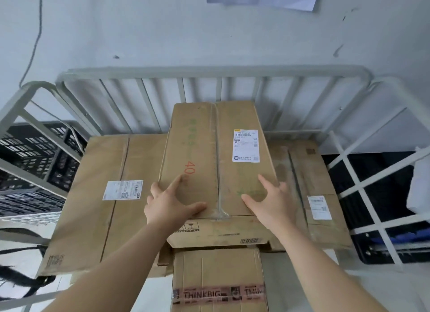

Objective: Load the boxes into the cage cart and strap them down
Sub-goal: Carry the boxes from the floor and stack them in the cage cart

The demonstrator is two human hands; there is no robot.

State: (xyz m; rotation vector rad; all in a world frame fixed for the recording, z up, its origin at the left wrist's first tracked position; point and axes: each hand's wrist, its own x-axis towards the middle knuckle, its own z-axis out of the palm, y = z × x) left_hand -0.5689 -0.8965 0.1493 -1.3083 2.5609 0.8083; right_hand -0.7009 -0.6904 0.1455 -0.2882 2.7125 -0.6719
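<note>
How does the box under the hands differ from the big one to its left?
The top box sits higher, stacked on other boxes, with both hands flat on it; the left box lies lower and untouched. The top box shows a red "40"; the left box doesn't. Both are brown cardboard with white labels.

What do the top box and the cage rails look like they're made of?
Top box: apparently brown corrugated cardboard, matte, with creased flaps, a clear-taped centre seam and a paper label. Both hands lie open on its near end. Cage rails: probably steel tube, painted pale grey-green with a dull sheen, bent at the corners.
</note>
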